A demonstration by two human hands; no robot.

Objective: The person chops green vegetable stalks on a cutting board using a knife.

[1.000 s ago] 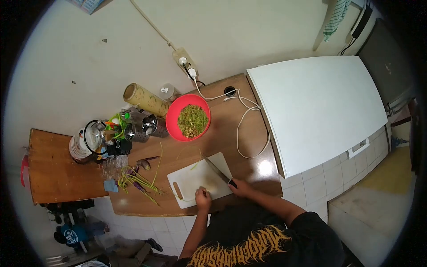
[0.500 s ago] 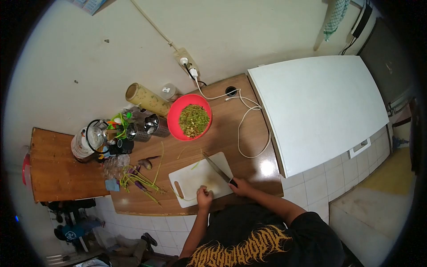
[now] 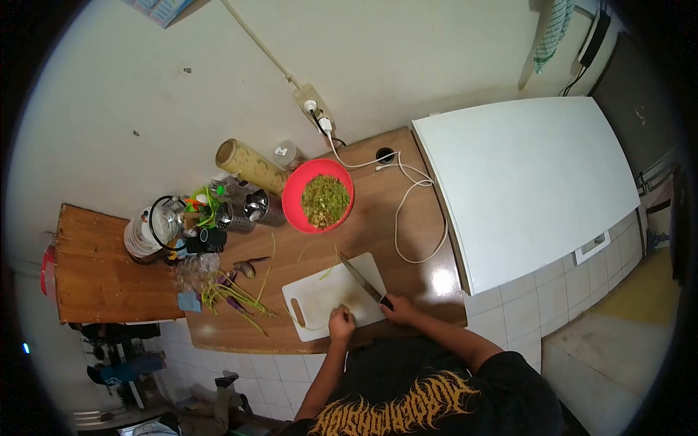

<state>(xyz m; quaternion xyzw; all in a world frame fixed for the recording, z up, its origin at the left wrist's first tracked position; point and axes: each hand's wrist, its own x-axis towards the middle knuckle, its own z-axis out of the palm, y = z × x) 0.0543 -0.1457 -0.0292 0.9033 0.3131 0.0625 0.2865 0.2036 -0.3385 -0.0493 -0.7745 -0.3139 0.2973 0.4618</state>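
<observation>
My right hand [image 3: 396,308] is closed around the black handle of a kitchen knife [image 3: 359,277], whose blade slants over the right side of a white cutting board [image 3: 314,291]. At the board's lower edge, my left hand [image 3: 340,323] has its fingers curled together; what they hold is too small to make out. A thin green strip [image 3: 326,274] lies near the board's far edge, and a pale thin stem [image 3: 294,314] runs along its left side. Left of the board lie green stems with purplish parts [image 3: 236,294] and a small dark purplish piece [image 3: 246,269].
Behind the board stands a red bowl [image 3: 290,200] of chopped green vegetables. Metal utensil holders [image 3: 238,220], a patterned yellowish cylinder [image 3: 251,167] and a jar [image 3: 288,154] line the wall. A white cable [image 3: 398,218] trails across the table beside a white appliance [image 3: 531,189]. People are at the lower left.
The whole view has shifted slightly, so the scene sits a little farther right and lower. Both hands and the knife keep nearly the same place at the board. A background person's legs have moved.
</observation>
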